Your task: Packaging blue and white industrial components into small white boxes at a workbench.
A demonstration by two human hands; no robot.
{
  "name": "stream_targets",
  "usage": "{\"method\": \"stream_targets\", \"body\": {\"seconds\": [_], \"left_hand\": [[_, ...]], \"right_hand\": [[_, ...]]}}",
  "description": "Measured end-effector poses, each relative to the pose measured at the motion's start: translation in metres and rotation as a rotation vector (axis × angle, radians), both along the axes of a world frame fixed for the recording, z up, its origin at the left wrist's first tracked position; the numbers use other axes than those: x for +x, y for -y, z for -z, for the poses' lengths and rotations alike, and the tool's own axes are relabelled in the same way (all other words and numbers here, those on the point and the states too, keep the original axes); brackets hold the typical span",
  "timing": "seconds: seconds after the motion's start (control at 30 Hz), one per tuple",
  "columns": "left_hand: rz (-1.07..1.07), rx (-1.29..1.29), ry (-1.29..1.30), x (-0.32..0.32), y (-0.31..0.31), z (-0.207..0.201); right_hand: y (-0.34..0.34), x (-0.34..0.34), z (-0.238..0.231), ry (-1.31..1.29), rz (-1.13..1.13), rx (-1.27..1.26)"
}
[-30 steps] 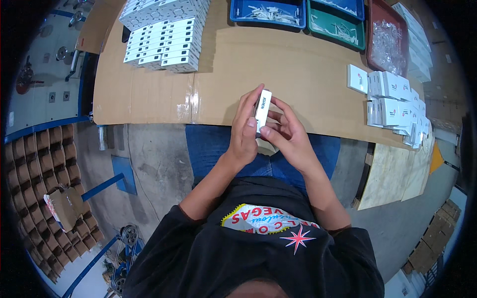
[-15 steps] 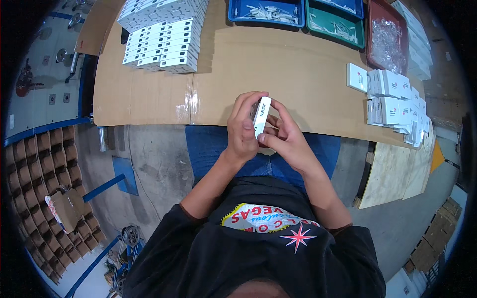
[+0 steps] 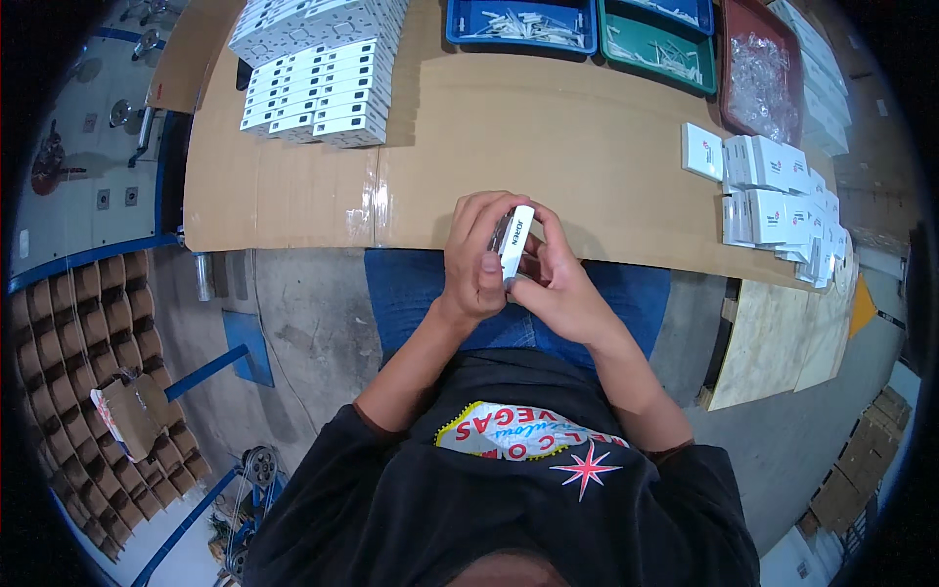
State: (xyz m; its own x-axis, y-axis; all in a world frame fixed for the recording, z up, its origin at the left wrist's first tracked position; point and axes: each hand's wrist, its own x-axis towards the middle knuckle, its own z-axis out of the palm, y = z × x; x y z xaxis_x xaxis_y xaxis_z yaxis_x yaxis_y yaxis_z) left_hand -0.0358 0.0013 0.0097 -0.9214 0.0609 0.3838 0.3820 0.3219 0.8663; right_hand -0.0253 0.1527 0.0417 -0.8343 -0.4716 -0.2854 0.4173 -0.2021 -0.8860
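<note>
A small white box (image 3: 515, 238) with dark lettering along its narrow side is held between my two hands, just above the table's near edge. My left hand (image 3: 472, 259) wraps its left side, with the thumb along the front and the fingers behind. From the right, my right hand (image 3: 560, 284) grips the same box, thumb at its lower end and index finger near its upper end. A dark part shows between the box and my left fingers; what it is I cannot make out. The fingertips on the far side are hidden.
The cardboard-covered table (image 3: 509, 127) bears stacked white housings (image 3: 318, 93) at the far left. Along the back stand a blue tray (image 3: 523, 44) and a green tray (image 3: 655, 76) of small white pieces, plus a red-brown tray (image 3: 768, 78) of clear parts. White boxes (image 3: 778, 205) are piled at right.
Both hands have drawn the box slightly toward me, and it has tilted a little. My right thumb and fingers have shifted on its lower end.
</note>
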Motion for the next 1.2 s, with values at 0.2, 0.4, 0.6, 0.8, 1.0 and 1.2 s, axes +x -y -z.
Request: {"method": "stream_targets", "body": {"seconds": [0.2,0.4,0.6,0.8,1.0,1.2], "left_hand": [[0.040,-0.017,-0.026,0.001,0.002,0.011],[0.010,0.066,0.022,0.001,-0.003,0.003],[-0.074,0.562,0.372,-0.001,-0.010,0.000],[-0.081,0.767,0.887,-0.010,-0.011,-0.005],[0.076,0.791,0.942,-0.005,-0.008,-0.020],[0.243,0.388,0.284,0.005,-0.011,-0.012]], "right_hand": [[0.008,0.003,-0.011,0.012,0.018,0.157],[0.000,0.004,-0.013,-0.042,-0.030,0.204],[-0.019,-0.008,-0.024,-0.064,-0.136,0.318],[-0.021,-0.008,-0.018,-0.651,-0.144,0.628],[-0.026,-0.012,-0.004,-0.618,-0.087,0.565],[-0.018,-0.009,0.004,-0.201,0.180,0.219]]}}
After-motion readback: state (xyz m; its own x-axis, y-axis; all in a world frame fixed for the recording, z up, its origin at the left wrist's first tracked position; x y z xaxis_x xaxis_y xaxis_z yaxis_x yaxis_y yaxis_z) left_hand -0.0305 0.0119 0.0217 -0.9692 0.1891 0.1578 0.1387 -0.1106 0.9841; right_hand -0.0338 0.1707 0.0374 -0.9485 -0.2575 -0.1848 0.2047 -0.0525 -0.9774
